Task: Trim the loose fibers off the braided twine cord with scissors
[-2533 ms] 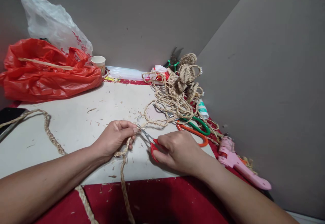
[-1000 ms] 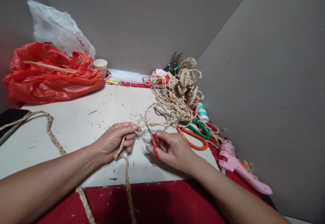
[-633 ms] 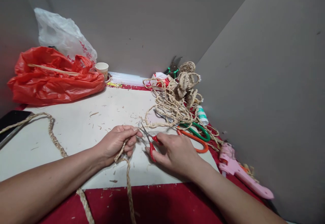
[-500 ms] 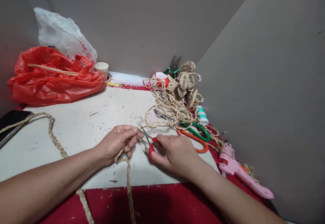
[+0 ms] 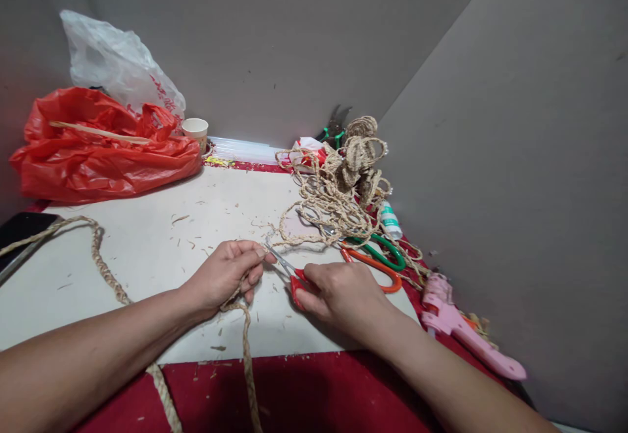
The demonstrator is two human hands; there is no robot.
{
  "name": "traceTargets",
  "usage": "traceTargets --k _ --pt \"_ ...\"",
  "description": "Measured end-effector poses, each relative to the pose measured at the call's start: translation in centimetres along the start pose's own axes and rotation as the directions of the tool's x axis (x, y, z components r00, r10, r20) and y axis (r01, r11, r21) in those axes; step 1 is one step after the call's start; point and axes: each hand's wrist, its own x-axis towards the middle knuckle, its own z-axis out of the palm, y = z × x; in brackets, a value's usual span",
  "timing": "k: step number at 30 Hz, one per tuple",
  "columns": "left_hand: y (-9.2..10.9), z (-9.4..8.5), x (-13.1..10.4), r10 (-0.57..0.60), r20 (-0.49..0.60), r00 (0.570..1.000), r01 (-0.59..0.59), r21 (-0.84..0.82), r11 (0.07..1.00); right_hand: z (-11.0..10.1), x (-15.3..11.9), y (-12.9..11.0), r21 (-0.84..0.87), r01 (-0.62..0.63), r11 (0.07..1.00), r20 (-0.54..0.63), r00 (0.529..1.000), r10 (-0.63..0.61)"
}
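My left hand (image 5: 235, 269) is closed, pinching the end of a braided straw rope (image 5: 246, 348) between thumb and fingers. From below that hand the rope hangs over the front edge of the board. Another stretch of braid runs under my left forearm to the far left. My right hand (image 5: 338, 295) is closed round the red handles of small scissors (image 5: 282, 261). Their blades point left and lie close together at my left fingertips. Whether the blades touch the rope end, I cannot tell.
Behind my right hand lie tangled straw cord (image 5: 333, 204) and larger scissors with green and orange handles (image 5: 377, 269). A pink glue gun (image 5: 466, 335) rests at right. A red plastic bag (image 5: 108, 165), a paper cup (image 5: 195, 131) and a phone (image 5: 19, 240) are at left. Straw scraps litter the white board (image 5: 230, 207).
The scissors' blades and handles have come together. My left hand keeps its pinch on the rope in nearly the same place.
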Motion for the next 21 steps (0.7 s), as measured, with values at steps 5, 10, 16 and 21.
traceTargets --k 5,10,16,21 --pt "0.17 -0.12 0.06 -0.006 -0.015 1.0 0.005 -0.062 0.998 0.57 -0.02 0.31 0.081 0.033 0.996 -0.042 0.999 -0.029" --pt "0.44 -0.23 0.1 -0.05 -0.032 0.998 0.046 -0.118 0.992 0.34 0.11 0.09 0.145 -0.004 0.989 -0.071 0.997 0.014" --pt "0.24 -0.25 0.1 -0.017 0.014 1.0 0.019 -0.119 0.993 -0.12 0.22 -0.17 0.093 -0.04 0.995 -0.04 0.998 0.043" --pt "-0.2 -0.32 0.26 0.0 0.036 0.999 0.002 -0.04 0.999 -0.1 0.14 -0.13 0.038 -0.033 0.999 -0.028 0.999 0.034"
